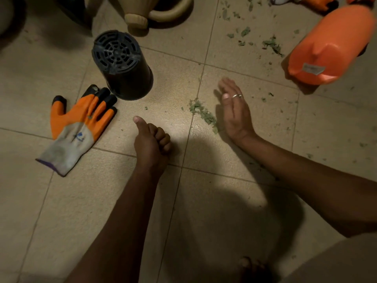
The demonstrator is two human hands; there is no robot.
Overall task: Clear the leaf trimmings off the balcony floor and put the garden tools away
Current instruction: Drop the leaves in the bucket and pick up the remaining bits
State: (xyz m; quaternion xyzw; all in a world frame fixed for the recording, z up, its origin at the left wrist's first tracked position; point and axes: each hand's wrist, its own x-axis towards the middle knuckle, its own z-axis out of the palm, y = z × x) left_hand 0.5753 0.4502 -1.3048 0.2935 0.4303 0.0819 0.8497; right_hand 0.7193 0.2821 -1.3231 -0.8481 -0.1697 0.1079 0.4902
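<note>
While our right hand, fingers straight, stands edge-down just beside a small heap of trimmings, our left hand is clenched, nothing showing in it. We judge the job early: dry green flakes litter the floor, and the glove, pot and sprayer lie out.

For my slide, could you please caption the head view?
Open right hand edge-on beside leaf trimmings; glove and upturned pot nearby.
</note>
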